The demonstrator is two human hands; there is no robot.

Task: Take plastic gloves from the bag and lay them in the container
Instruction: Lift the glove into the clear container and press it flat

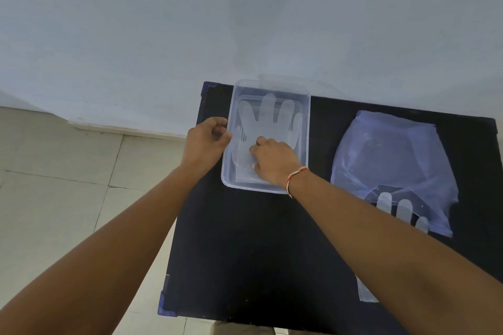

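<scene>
A clear plastic container sits at the far left of a black table. A translucent plastic glove lies flat inside it, fingers pointing away from me. My right hand rests inside the container, its fingertips pressing down on the glove's palm area. My left hand curls against the container's left rim, fingers pinched on the edge. To the right lies the clear plastic bag, with the fingers of another glove poking out of its near end.
The black table stands against a pale wall. Its left edge is close to the container; beige floor tiles lie beyond. A strip of clear plastic shows beside my right forearm.
</scene>
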